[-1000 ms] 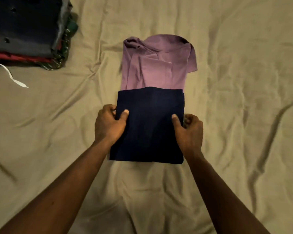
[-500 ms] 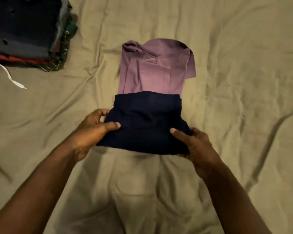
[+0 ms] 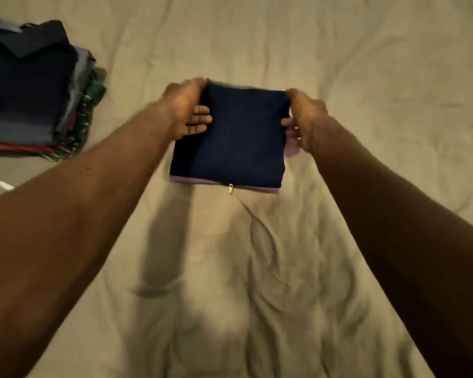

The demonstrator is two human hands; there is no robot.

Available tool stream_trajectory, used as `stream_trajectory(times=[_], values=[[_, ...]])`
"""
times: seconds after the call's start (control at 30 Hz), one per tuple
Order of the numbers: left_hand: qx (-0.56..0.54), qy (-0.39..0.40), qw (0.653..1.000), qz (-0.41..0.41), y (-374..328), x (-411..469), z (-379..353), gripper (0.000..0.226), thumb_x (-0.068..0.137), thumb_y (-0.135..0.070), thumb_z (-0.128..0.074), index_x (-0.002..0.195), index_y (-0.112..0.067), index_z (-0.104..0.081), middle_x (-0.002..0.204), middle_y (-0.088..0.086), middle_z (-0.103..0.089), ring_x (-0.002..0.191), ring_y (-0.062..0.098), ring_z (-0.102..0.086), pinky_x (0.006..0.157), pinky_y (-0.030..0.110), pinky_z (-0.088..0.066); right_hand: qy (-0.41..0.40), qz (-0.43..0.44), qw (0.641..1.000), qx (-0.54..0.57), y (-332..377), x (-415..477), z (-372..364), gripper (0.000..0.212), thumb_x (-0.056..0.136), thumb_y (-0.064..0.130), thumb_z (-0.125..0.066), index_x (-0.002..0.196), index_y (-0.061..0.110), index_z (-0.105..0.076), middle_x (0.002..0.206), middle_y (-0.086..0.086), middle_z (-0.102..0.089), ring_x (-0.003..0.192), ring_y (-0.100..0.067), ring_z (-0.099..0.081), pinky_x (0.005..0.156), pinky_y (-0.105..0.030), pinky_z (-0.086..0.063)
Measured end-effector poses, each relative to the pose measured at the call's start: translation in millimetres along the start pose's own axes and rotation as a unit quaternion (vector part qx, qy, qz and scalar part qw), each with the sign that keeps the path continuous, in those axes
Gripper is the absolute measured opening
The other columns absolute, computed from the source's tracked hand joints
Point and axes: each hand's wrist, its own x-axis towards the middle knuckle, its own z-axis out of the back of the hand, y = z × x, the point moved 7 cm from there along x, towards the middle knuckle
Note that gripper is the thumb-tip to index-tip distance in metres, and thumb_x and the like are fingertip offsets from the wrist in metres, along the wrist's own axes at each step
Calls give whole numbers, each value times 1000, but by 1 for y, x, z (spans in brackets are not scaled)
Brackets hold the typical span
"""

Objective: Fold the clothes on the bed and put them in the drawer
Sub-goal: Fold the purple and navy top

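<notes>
Fingers (image 3: 200, 118) of left hand (image 3: 183, 105) and right hand (image 3: 307, 115) grip the folded navy garment (image 3: 238, 137) by its sides. Clothes stack (image 3: 30, 85) sits upper left.

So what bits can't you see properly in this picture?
Head view:
Lilac cloth: mostly covered by the folded navy garment; only edges show.
Pile of folded dark clothes: cut off by the left edge.
Left hand and right hand: motion-blurred, so fingers are hard to tell apart.
Drawer: out of frame.

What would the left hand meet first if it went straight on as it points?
The left hand grips the folded navy garment; beyond it, only bedsheet, as far as this blurred view shows.
</notes>
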Motion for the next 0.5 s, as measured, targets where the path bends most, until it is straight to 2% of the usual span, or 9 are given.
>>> stream_trajectory(times=[0.07, 0.13, 0.23, 0.33, 0.37, 0.4, 0.47, 0.5], values=[[181, -77, 975, -105, 7, 1, -12, 50, 94, -51, -62, 131, -20, -50, 121, 3, -66, 101, 23, -65, 90, 35, -54, -49, -1, 998, -42, -29, 12, 1, 82, 63, 63, -72, 127, 17, -49, 123, -7, -63, 99, -29, -66, 83, -45, -60], [311, -74, 932, -173, 28, -8, -37, 56, 92, -45, -68, 140, -23, -47, 130, 7, -59, 119, 28, -59, 104, 37, -45, -59, -13, 996, -70, -64, 17, -3, 97, 52, 62, -81, 129, 17, -44, 127, -6, -57, 108, -31, -61, 93, -50, -56], [388, -68, 902, -179, 56, -15, -57, 55, 93, -42, -69, 142, -24, -50, 141, 11, -46, 130, 33, -48, 111, 42, -40, -53, -3, 998, -43, -81, 13, -5, 81, 54, 43, -90, 119, 10, -56, 121, -7, -64, 102, -29, -65, 89, -46, -60], [424, -140, 865, -228, 37, -30, -60, 46, 94, -48, -64, 131, -22, -57, 138, 8, -45, 127, 30, -46, 106, 44, -42, 21, -2, 998, 61, -78, 25, -14, 31, 70, 9, -85, 97, 6, -70, 106, -15, -74, 94, -34, -72, 85, -49, -62], [409, -149, 867, -244, 27, -35, -63, 45, 94, -54, -61, 126, -22, -61, 133, 6, -50, 123, 27, -49, 103, 42, -43, 69, 2, 994, 80, -70, 21, -21, 26, 75, 1, -79, 99, 6, -73, 104, -16, -76, 95, -35, -73, 87, -49, -61], [367, -135, 889, -237, 19, -39, -67, 48, 93, -61, -59, 120, -22, -63, 125, 3, -56, 116, 24, -54, 99, 38, -45, 120, 13, 988, 99, -66, 17, -29, 29, 78, -3, -74, 105, 5, -74, 105, -17, -76, 98, -35, -73, 90, -49, -60], [254, -60, 954, -147, 11, -38, -77, 56, 86, -73, -60, 107, -22, -62, 107, -4, -64, 99, 17, -61, 88, 34, -49, 208, 44, 969, 125, -55, 4, -47, 36, 78, -5, -61, 111, 5, -73, 104, -17, -76, 102, -34, -72, 97, -46, -57], [217, -30, 971, -97, 9, -37, -82, 58, 82, -75, -64, 103, -21, -62, 100, -6, -66, 92, 15, -63, 84, 33, -51, 231, 45, 961, 144, -52, -3, -52, 37, 75, -1, -56, 108, 6, -72, 99, -15, -75, 101, -32, -70, 99, -43, -55]])
